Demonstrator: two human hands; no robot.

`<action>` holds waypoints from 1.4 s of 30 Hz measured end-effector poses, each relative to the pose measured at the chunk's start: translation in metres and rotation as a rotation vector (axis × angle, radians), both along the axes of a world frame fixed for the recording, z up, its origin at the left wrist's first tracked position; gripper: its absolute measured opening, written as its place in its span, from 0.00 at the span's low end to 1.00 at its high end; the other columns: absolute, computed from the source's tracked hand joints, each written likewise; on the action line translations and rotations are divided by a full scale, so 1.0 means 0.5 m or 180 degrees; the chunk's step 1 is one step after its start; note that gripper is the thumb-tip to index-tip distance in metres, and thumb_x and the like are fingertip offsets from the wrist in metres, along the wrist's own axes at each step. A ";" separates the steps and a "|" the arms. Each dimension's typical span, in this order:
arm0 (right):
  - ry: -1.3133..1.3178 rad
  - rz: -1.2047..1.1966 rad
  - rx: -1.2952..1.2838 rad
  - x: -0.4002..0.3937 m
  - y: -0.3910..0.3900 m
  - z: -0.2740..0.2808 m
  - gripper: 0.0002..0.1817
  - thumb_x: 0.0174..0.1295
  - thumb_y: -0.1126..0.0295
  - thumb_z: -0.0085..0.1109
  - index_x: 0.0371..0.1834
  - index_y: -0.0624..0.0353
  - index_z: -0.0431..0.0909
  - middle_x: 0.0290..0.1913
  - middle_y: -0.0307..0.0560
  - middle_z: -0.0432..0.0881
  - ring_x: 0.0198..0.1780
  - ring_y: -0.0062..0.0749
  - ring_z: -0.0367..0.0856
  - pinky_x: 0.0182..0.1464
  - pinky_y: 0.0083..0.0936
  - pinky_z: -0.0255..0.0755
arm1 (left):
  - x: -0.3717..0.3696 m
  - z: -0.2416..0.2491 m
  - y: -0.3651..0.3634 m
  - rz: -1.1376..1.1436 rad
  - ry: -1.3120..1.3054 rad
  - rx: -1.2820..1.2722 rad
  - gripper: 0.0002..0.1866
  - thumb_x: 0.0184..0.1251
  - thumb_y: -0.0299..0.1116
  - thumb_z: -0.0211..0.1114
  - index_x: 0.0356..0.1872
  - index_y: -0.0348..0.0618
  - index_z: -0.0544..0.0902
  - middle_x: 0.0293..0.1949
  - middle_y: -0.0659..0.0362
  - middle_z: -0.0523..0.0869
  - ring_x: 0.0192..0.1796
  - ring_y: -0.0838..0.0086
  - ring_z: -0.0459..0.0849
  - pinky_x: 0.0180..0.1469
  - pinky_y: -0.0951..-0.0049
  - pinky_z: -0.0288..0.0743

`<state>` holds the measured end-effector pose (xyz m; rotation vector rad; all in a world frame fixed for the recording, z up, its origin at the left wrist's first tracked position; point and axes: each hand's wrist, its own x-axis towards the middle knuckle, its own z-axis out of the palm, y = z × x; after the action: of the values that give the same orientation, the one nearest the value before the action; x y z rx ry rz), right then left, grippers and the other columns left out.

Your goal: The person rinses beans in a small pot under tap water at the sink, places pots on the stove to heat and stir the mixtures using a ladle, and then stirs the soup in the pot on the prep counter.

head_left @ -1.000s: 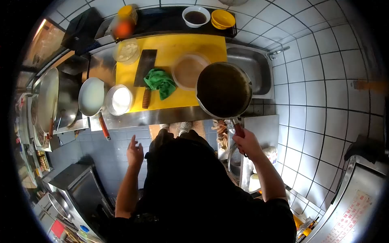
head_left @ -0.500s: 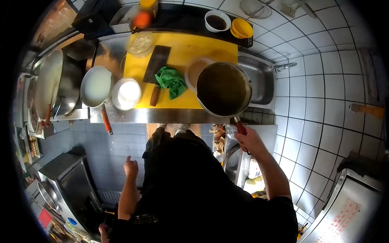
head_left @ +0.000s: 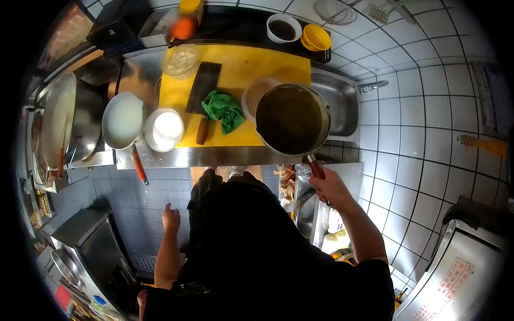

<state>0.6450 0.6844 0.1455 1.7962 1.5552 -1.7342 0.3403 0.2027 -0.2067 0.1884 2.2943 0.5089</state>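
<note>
Right hand (head_left: 330, 186) holds saucepan (head_left: 292, 120), seemingly above plastic tub (head_left: 256, 93).

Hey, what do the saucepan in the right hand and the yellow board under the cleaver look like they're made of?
Saucepan: likely metal, with a bright grey rim and dark inside; the handle in the right hand looks reddish, perhaps wood. Yellow cutting board: probably plastic, being uniformly matte yellow. Cleaver: dark metal blade, ribbed brown handle.

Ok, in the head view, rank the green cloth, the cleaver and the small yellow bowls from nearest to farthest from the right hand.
Measured from the right hand, which grips the saucepan handle:
1. Green cloth, mid cutting board, just left of the pan.
2. Cleaver, left of the cloth on the board.
3. Yellow bowls, on the dark shelf behind the board, by the tiled wall.
</note>
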 end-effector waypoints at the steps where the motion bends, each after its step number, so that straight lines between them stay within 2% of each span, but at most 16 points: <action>1: 0.0018 -0.0055 -0.0010 -0.004 -0.002 0.004 0.09 0.64 0.72 0.59 0.41 0.62 0.71 0.19 0.36 0.68 0.14 0.17 0.63 0.15 0.18 0.59 | -0.002 0.009 0.007 0.0063 -0.0061 0.0001 0.26 0.60 0.34 0.60 0.60 0.37 0.73 0.30 0.46 0.87 0.37 0.51 0.87 0.45 0.55 0.79; 6: 0.0026 -0.0085 -0.0093 -0.020 -0.012 0.022 0.07 0.65 0.72 0.58 0.40 0.61 0.70 0.19 0.35 0.67 0.14 0.17 0.63 0.15 0.18 0.58 | -0.013 0.001 0.008 0.0075 -0.0125 0.0110 0.25 0.61 0.33 0.60 0.60 0.37 0.72 0.28 0.50 0.88 0.32 0.58 0.88 0.41 0.59 0.80; 18: 0.0166 -0.0535 -0.0284 -0.039 -0.044 0.016 0.07 0.65 0.72 0.58 0.38 0.59 0.69 0.19 0.34 0.67 0.15 0.16 0.63 0.15 0.17 0.58 | -0.022 0.012 0.031 0.0252 -0.0221 0.0238 0.24 0.63 0.32 0.62 0.60 0.38 0.72 0.26 0.52 0.87 0.26 0.67 0.85 0.31 0.64 0.80; 22: 0.0216 -0.0565 -0.0262 -0.040 -0.052 0.013 0.07 0.66 0.71 0.57 0.38 0.59 0.69 0.19 0.34 0.67 0.15 0.16 0.63 0.15 0.17 0.58 | -0.026 0.012 0.038 0.0390 -0.0327 0.0258 0.24 0.63 0.30 0.62 0.61 0.38 0.72 0.26 0.52 0.86 0.25 0.67 0.85 0.28 0.65 0.79; 25: 0.0282 -0.0442 -0.0304 -0.040 -0.053 0.020 0.11 0.67 0.64 0.59 0.35 0.60 0.71 0.19 0.35 0.69 0.16 0.17 0.65 0.17 0.19 0.61 | -0.024 0.015 0.041 0.0563 -0.0435 0.0358 0.24 0.63 0.29 0.61 0.61 0.38 0.72 0.26 0.53 0.85 0.24 0.69 0.84 0.25 0.66 0.78; 30: 0.0343 -0.0581 -0.0344 -0.046 -0.059 0.021 0.10 0.67 0.66 0.58 0.36 0.60 0.71 0.19 0.34 0.68 0.16 0.17 0.64 0.17 0.19 0.60 | -0.027 0.030 0.053 0.0441 -0.0344 0.0231 0.25 0.64 0.29 0.61 0.63 0.38 0.72 0.27 0.53 0.85 0.23 0.71 0.83 0.25 0.68 0.79; 42: 0.0428 -0.0759 -0.0448 -0.063 -0.067 0.028 0.09 0.66 0.68 0.58 0.36 0.62 0.70 0.20 0.34 0.67 0.17 0.17 0.64 0.17 0.19 0.60 | -0.029 0.018 0.042 0.0478 -0.0444 0.0371 0.25 0.64 0.28 0.62 0.63 0.37 0.71 0.28 0.51 0.86 0.24 0.70 0.84 0.24 0.67 0.80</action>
<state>0.6135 0.6507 0.1597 1.8934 1.2692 -2.0548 0.3256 0.2235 -0.1978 0.0356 2.1539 0.7112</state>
